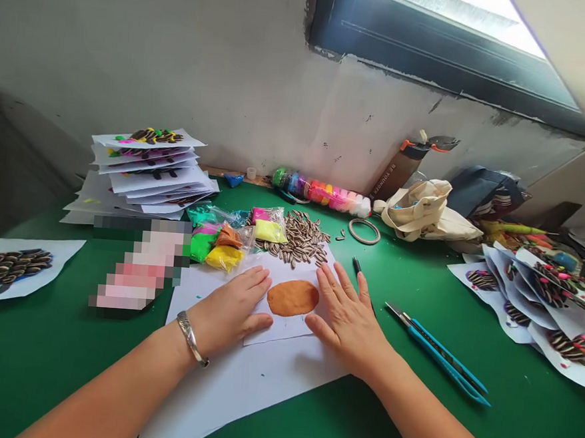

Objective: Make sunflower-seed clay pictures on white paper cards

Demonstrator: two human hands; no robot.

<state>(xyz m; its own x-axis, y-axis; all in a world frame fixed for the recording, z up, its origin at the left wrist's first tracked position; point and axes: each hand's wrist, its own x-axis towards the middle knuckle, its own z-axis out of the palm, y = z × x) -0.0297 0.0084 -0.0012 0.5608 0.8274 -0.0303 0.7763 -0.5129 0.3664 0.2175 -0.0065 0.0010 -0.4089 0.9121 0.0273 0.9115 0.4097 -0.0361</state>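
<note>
A flat oval of orange-brown modelling clay [293,298] lies on a small white sheet of paper [269,333], with a few thin drawn lines just below it. My left hand [239,303] rests flat at the left edge of the sheet, fingers stretched out beside the clay. On the other side, my right hand [349,313] lies with fingers spread, its fingertips close to the clay's right edge. Neither hand holds anything. Underneath is a larger white sheet [220,394]. Behind the clay are a heap of striped sunflower seeds [304,240] and bags of coloured clay [224,257].
A black pen [356,266] and blue tweezers with a craft knife [438,352] lie right of my right hand. Stacked seed pictures [150,176] stand back left, more [542,290] at right. A tape roll [364,231], cloth bag [428,212] and bottle [401,166] are behind.
</note>
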